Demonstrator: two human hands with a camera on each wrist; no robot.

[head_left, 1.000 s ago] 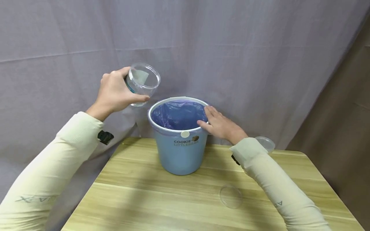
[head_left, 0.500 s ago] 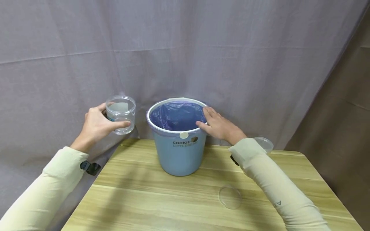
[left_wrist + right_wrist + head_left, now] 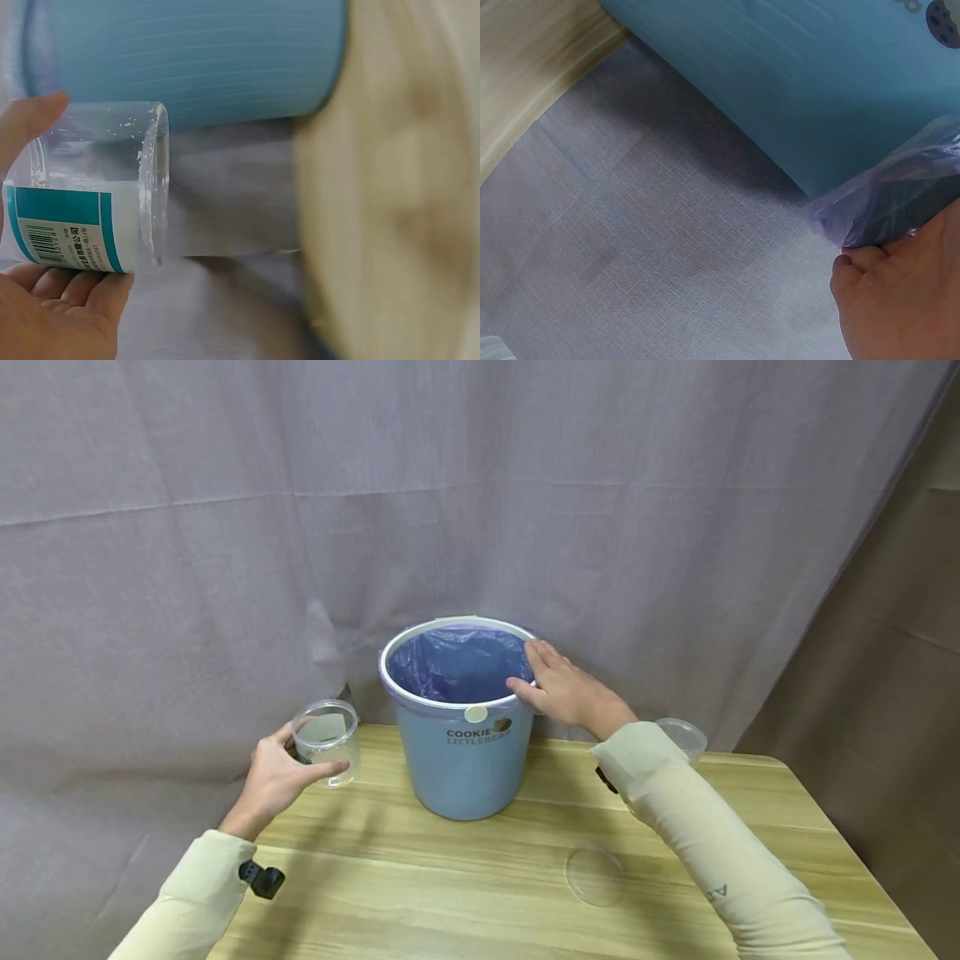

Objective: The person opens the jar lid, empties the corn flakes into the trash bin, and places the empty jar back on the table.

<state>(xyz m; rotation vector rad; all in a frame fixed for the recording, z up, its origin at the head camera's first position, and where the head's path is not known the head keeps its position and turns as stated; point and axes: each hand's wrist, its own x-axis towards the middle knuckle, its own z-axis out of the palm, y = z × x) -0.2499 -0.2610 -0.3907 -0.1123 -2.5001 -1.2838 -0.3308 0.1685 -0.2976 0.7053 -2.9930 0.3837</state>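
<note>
My left hand (image 3: 281, 772) grips a clear plastic jar (image 3: 327, 747), thumb on the near side and fingers round the back, low over the table's left part. A white and teal label with a barcode shows on the jar (image 3: 94, 157) in the left wrist view, and small pale crumbs cling inside it. A blue trash bin (image 3: 465, 768) stands at the table's back, lined with a purple bag (image 3: 427, 662). My right hand (image 3: 573, 689) rests on the bin's right rim, fingers extended along it and thumb over the opening. In the right wrist view the bag's loose edge (image 3: 870, 199) hangs beside the fingers.
A clear round lid (image 3: 595, 874) lies on the wooden table (image 3: 420, 902) at front right. Another clear plastic container (image 3: 682, 737) is partly hidden behind my right sleeve. A grey curtain (image 3: 480, 485) hangs close behind the bin.
My left hand has carried the jar left and down, away from beside the bin's rim to low over the table, turning it more upright. The right hand has stayed on the rim.
</note>
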